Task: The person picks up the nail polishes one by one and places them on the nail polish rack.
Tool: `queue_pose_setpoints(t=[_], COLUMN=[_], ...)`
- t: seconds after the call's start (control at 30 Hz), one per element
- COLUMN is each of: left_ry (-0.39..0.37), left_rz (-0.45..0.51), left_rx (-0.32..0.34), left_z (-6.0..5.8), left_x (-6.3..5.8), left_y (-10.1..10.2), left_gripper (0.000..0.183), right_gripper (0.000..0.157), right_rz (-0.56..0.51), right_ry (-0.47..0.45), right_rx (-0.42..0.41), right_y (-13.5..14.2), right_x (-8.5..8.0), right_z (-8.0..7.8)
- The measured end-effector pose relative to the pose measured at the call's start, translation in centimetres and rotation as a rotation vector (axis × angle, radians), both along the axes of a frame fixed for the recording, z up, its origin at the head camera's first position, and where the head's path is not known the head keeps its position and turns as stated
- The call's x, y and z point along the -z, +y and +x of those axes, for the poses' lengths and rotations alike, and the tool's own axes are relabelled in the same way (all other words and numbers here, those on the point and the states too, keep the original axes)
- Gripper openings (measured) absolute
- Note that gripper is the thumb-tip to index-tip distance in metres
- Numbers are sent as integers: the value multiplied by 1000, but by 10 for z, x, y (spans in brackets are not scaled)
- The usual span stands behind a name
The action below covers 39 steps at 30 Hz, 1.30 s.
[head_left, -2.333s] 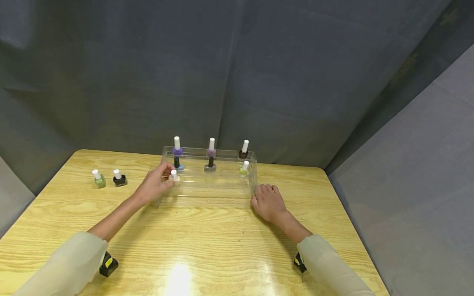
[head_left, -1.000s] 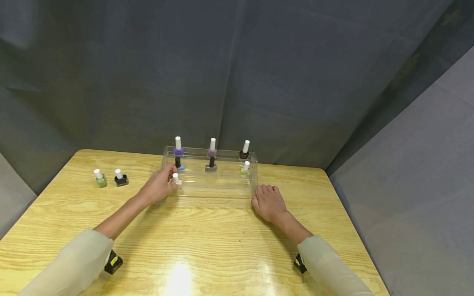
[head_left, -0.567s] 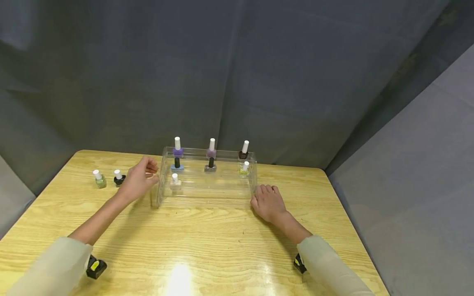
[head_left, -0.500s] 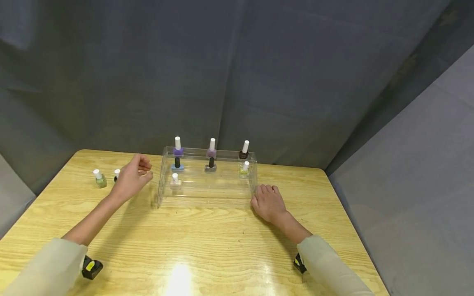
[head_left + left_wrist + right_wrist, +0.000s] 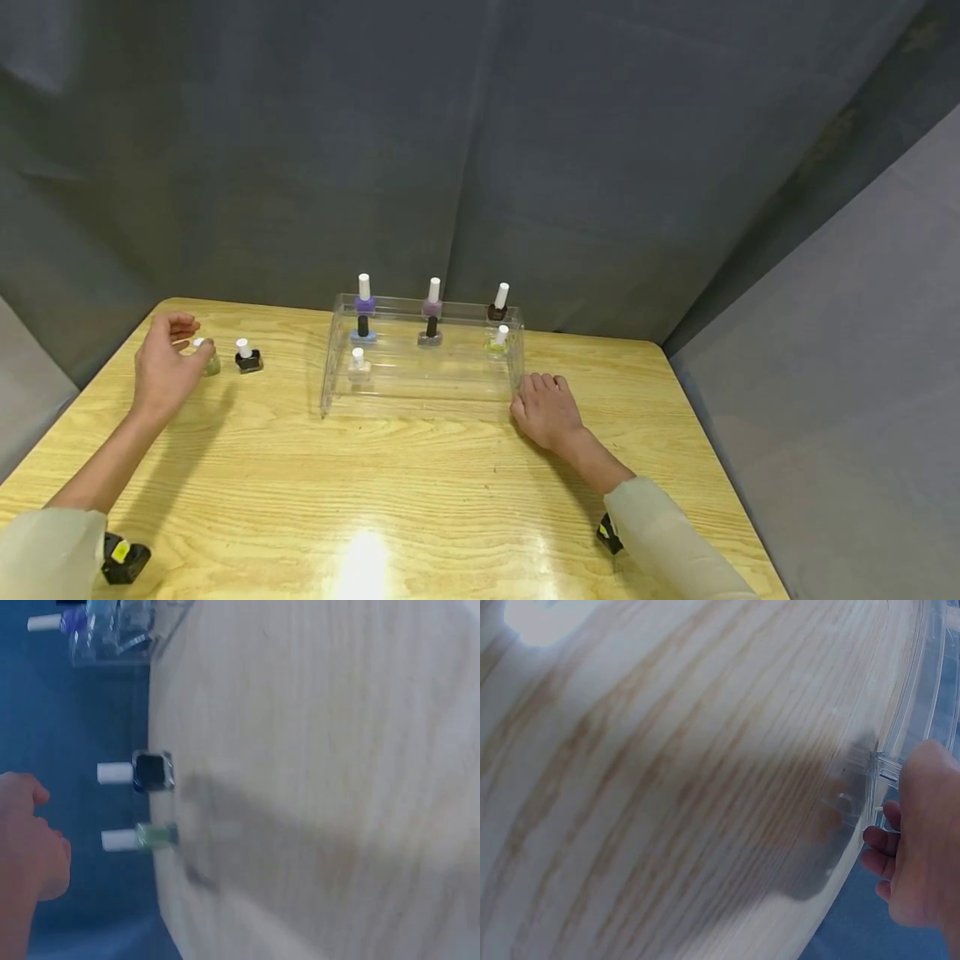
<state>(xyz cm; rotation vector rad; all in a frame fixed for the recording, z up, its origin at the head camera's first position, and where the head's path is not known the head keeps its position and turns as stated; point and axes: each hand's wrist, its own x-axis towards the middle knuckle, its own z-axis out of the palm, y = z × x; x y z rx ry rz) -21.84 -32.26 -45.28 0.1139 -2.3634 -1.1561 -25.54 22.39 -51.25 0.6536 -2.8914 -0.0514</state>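
Observation:
My left hand (image 5: 167,367) is at the far left, just above a green nail polish bottle (image 5: 213,367) with a white cap. Its fingers are loosely bent, and the left wrist view shows a gap between them and the green bottle (image 5: 156,836). Right of that bottle stands a black nail polish bottle (image 5: 248,362). My right hand (image 5: 550,412) grips the right front corner of a clear stepped rack (image 5: 427,387), fingers curled at its side. On the lowest filled step, at the left, a pale nail polish bottle (image 5: 358,370) stands upright.
Higher rack steps hold several bottles, among them a purple bottle (image 5: 364,305), a dark bottle (image 5: 497,312) and a blue bottle (image 5: 363,337). The wooden table (image 5: 420,483) ends at a dark curtain (image 5: 300,167) behind.
My left hand has let go of the pale nail polish bottle on the rack's left side, then moved left past the black bottle to the green one. The right hand has stayed put.

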Motion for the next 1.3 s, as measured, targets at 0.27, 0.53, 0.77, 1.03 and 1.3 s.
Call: queue_pose_setpoints(t=[0.27,0.53,0.77,1.03,1.3], left_ry=[-141,-272,-291,-263,-246], left_rz=[-41,-67,-111,-159,-196], left_rx=[39,72,92,107,85], left_z=[-2,-13,-19,-23,-26], left_x=[14,25,31,34,44], left_y=[-19,-26,-27,-28,-29], left_gripper=[63,66,57,45,37], right_gripper=[28,29,28,26,28], right_rz=[-5,5,2,-17,4], right_ry=[4,-18,-18,-11,-26], right_rx=[13,30,27,22,36], right_y=[0,-2,-3,-3,-3], right_x=[2,-5,-5,-4,-3], right_z=[-1,2,3,3,2])
